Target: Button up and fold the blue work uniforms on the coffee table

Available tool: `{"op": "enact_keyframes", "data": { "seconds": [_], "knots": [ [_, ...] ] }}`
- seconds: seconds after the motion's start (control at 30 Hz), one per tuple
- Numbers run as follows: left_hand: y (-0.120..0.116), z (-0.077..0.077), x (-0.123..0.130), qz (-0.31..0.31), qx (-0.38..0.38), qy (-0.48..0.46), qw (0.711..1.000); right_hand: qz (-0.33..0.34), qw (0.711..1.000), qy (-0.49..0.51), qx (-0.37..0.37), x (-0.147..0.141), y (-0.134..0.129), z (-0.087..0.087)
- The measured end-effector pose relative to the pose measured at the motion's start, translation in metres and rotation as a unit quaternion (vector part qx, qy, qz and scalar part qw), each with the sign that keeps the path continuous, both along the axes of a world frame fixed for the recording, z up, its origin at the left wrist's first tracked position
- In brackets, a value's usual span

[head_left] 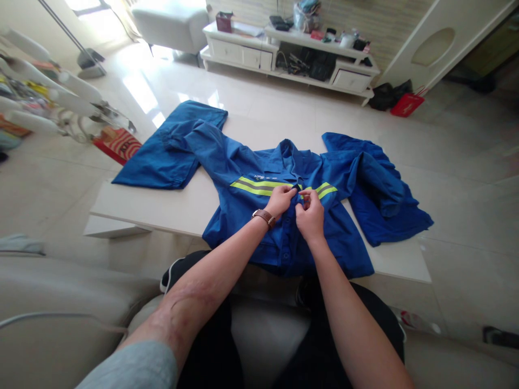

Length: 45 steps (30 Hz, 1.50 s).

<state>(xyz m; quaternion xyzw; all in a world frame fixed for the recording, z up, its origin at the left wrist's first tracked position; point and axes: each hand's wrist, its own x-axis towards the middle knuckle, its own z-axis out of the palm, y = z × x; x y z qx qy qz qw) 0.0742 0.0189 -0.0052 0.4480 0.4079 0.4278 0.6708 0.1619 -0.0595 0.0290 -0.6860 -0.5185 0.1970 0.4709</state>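
Note:
A blue work jacket (251, 210) with yellow-and-grey reflective stripes lies front up across the low table, its collar away from me. My left hand (281, 199), with a brown-strapped watch at the wrist, pinches one edge of the front opening at stripe height. Opposite it, my right hand (310, 215) has thumb and fingers closed on the other edge of the same opening. The two hands are nearly touching. Whether a button sits between the fingers is hidden. Below them, buttons show down the front placket (286, 248).
Folded blue cloth (162, 156) lies at the table's left, and more blue cloth (377, 194) at its right. The white table (133, 208) has its near edge by my knees. A drying rack (68, 92) stands left; a white TV cabinet (239, 54) is at the back.

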Motion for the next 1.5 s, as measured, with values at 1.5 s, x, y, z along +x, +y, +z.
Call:
{"op": "enact_keyframes", "data": {
  "seconds": [1.5],
  "knots": [
    [-0.002,0.017,-0.002,0.003,-0.056,-0.107,0.993,0.022,1.000,-0.016,-0.003,-0.004,0.000,0.002]
  ]
}}
